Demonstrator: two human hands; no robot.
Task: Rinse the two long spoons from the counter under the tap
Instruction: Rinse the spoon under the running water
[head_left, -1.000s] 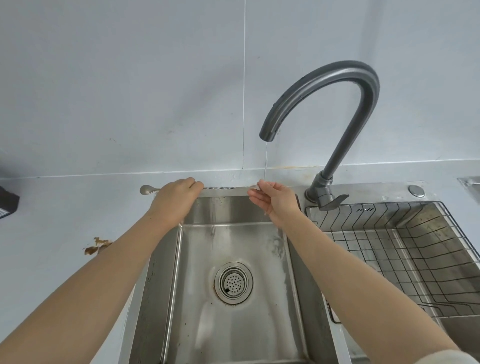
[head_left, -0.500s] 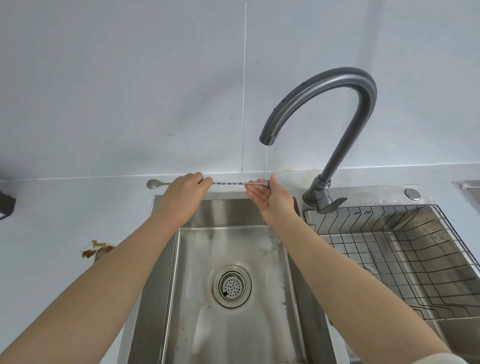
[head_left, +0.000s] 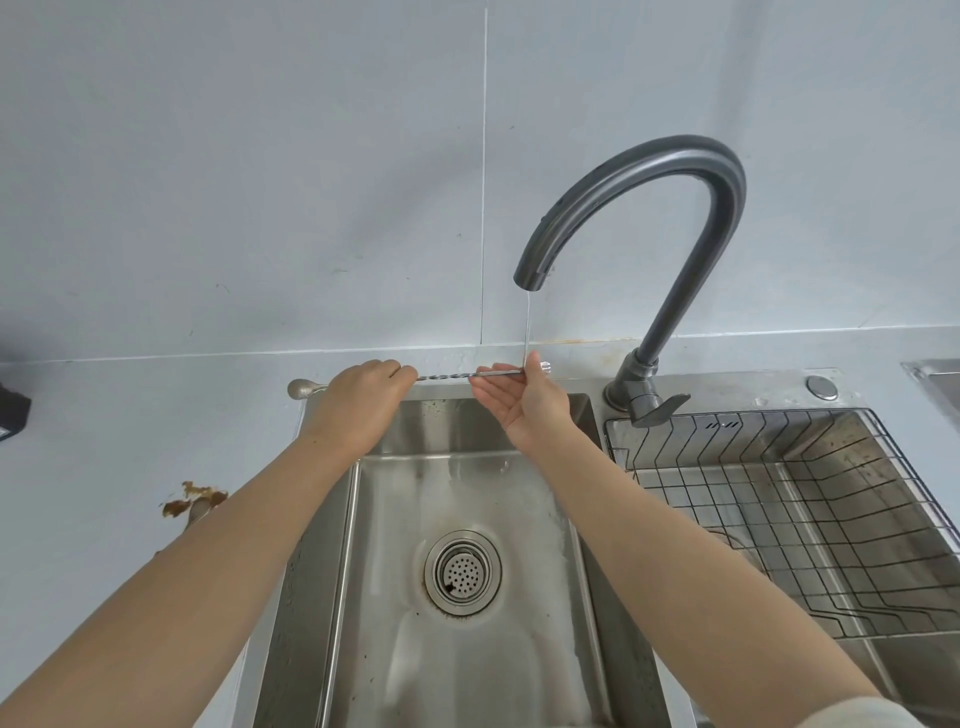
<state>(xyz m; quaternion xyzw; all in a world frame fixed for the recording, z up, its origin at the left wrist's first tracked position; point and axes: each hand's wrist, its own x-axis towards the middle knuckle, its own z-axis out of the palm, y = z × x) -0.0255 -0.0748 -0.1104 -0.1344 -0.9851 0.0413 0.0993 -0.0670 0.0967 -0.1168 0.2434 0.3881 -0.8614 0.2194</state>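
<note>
A long metal spoon (head_left: 447, 375) with a twisted handle lies level over the back of the sink, its bowl (head_left: 301, 388) poking out left of my left hand (head_left: 358, 408). My left hand is closed around the handle near the bowl end. My right hand (head_left: 524, 402) pinches the other end between thumb and fingers, palm up, right under a thin stream of water (head_left: 528, 327) from the dark grey tap (head_left: 644, 228). A second spoon (head_left: 196, 512) lies on the counter to the left, mostly hidden under my left forearm.
The steel sink (head_left: 457, 623) with a round drain strainer (head_left: 462, 571) lies below my hands. A wire rack basket (head_left: 810, 519) fills the right basin. Brown scraps (head_left: 192, 501) lie on the left counter. A dark object (head_left: 10, 415) sits at the left edge.
Both hands have lifted the spoon a little off the back rim and spread apart along it, so the twisted handle shows between them under the stream.
</note>
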